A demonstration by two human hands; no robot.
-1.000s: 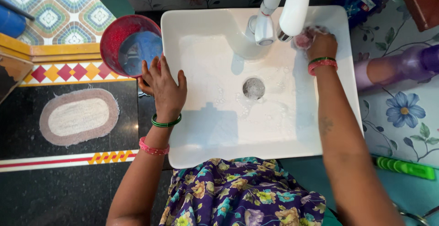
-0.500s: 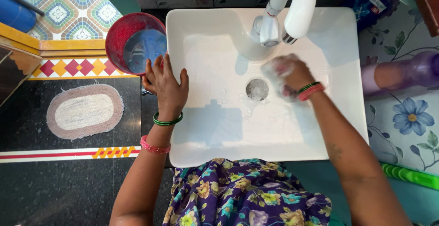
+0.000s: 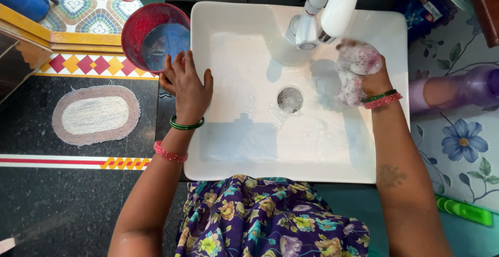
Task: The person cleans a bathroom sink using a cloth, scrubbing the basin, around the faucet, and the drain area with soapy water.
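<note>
Nearest the camera is the person's purple flowered garment [image 3: 270,218], pressed up against the front rim of a white rectangular sink [image 3: 280,158]. From either side of it the two forearms reach forward. The left hand [image 3: 188,88] lies flat and open, fingers spread, on the sink's left rim, with a green bangle [image 3: 186,125] at the wrist and a pink bangle [image 3: 167,153] further down the arm. The basin is wet and streaked with soap foam around the round drain [image 3: 290,99] at its middle. To the right of the drain, the right hand [image 3: 371,77] is closed around a soapy pink scrubber [image 3: 356,62], which is held against the inner right side of the basin, just below and beside the spout; foam covers the scrubber and hangs down toward the wrist, where green and red bangles [image 3: 382,99] sit. Beyond the hand, the white tap [image 3: 332,7] rises from the back of the sink and curves over the basin. Just past the left hand's fingertips, a red bucket [image 3: 136,33] with blue inside stands beside the sink's back left corner. On the dark floor at left lies an oval mat [image 3: 96,114], and at right a green brush handle [image 3: 465,211] rests on the flowered counter
</note>
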